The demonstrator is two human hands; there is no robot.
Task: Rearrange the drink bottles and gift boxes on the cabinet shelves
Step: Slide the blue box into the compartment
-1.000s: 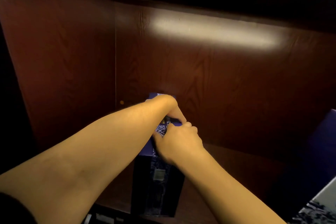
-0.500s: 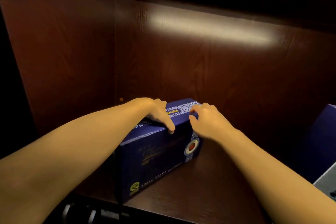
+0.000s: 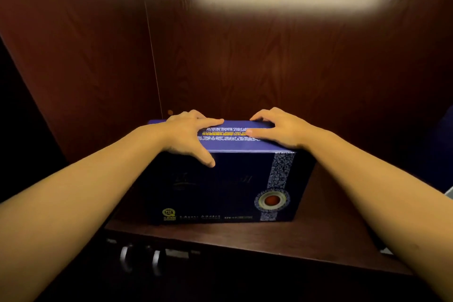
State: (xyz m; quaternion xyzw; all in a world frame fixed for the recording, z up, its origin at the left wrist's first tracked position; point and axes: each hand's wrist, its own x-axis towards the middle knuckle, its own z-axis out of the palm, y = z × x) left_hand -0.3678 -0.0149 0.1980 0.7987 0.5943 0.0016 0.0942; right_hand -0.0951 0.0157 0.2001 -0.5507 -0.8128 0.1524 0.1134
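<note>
A dark blue gift box with a patterned white-and-blue band and a red round emblem stands on the wooden shelf, its long face toward me. My left hand grips the box's top left, fingers over the far edge and thumb down the front face. My right hand clasps the top right, fingers curled over the back edge. The box sits square to the shelf's front edge, close to the back panel.
Dark wood panels close the cabinet at the back and left. Another blue box shows dimly at the far right edge. Metal handles glint below the shelf front.
The box has swung from end-on, through a slant, to facing me broadside. Both hands have spread apart to the top's two ends.
</note>
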